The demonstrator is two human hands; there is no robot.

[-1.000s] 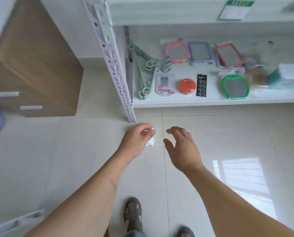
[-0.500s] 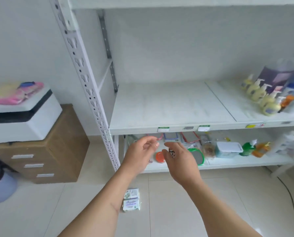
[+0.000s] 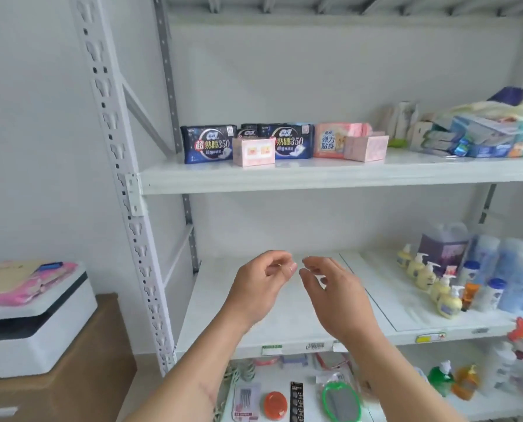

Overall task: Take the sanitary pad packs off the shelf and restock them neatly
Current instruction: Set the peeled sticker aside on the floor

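Sanitary pad packs stand on the upper shelf (image 3: 315, 178): a dark blue pack (image 3: 207, 144) at the left, a second dark blue pack (image 3: 290, 141), a small pink box (image 3: 253, 152) in front between them, an orange-pink pack (image 3: 328, 141) and a pink box (image 3: 365, 147) to the right. My left hand (image 3: 261, 284) and my right hand (image 3: 330, 287) hover side by side over the bare middle shelf (image 3: 223, 315), fingers loosely curled, holding nothing. Both are well below the packs.
Soap pump bottles (image 3: 430, 281) and blue bottles (image 3: 509, 278) fill the middle shelf's right side. Tissue packs (image 3: 479, 138) sit at the upper right. Mirrors and small goods (image 3: 339, 400) lie on the lowest shelf. A white machine (image 3: 26, 324) stands on a brown cabinet at left.
My view rose from the floor and bottom shelf up to the upper shelf. Both hands lifted from near the floor to the middle shelf's height; the left hand left the packs on the floor.
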